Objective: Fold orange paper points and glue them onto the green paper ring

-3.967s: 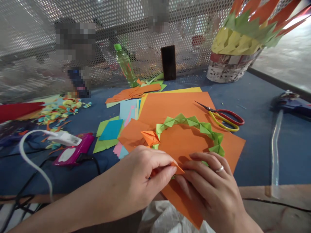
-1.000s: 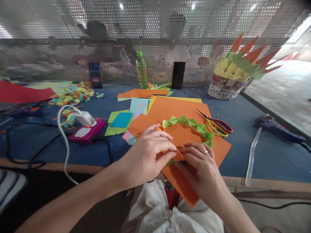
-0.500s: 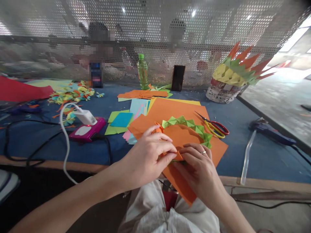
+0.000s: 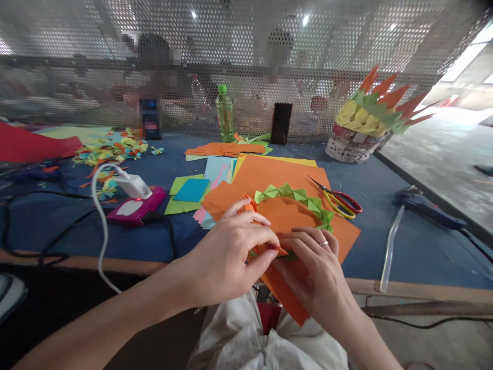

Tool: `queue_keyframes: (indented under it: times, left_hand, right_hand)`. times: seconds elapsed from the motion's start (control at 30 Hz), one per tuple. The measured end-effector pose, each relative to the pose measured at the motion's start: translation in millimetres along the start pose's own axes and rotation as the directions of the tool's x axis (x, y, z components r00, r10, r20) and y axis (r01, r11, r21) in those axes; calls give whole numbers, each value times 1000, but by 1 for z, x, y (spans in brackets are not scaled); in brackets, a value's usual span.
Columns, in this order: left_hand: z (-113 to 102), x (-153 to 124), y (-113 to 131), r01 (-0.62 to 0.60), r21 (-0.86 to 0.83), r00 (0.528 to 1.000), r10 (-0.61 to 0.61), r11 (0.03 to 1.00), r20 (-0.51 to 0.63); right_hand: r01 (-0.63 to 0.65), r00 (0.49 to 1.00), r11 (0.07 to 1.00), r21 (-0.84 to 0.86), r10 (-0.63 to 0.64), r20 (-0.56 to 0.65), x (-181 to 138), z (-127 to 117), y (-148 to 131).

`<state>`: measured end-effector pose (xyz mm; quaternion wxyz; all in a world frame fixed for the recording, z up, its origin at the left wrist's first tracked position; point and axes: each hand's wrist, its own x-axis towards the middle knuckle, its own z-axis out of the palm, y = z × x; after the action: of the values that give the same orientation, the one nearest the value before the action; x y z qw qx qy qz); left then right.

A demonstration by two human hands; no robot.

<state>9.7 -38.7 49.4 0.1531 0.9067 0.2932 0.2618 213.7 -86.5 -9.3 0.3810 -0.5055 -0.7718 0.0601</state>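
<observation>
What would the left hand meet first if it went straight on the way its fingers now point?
Likely the right hand: the left hand points at it across the small folded orange paper piece both hold.

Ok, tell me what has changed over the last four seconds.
Little. The left hand and right hand stay at the near end of the green chain. The left hand keeps pinching the orange piece, which now looks flatter against the end that the right hand holds. Nothing was let go. The scissors and orange sheet lie as before; only the view has drawn back.
</observation>
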Motion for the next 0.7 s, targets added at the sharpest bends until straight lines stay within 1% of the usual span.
queue_keyframes:
  times: [0.13, 0.33, 0.47, 0.57, 0.7]
  left_hand:
    - [-4, -1, 2, 5, -8, 999, -4, 1000, 38]
    - [-6, -1, 2, 6, -15, 998, -5, 1000, 69]
    - [-11, -2, 2, 1, -7, 997, -1, 1000, 77]
    - [-20, -5, 4, -19, -5, 998, 19, 1000, 61]
    - [-34, -10, 8, -40, -8, 999, 40, 999, -5]
  right_hand:
    - [31, 999, 999, -9, -31, -33, 2, -2, -5]
    - [43, 999, 998, 50, -44, 21, 6, -1, -3]
    - [57, 998, 997, 60, -59, 26, 7, 0, -2]
    - [57, 998, 998, 41, -58, 17, 9, 0, -3]
    - [58, 998, 998, 22, -58, -5, 10, 2, -4]
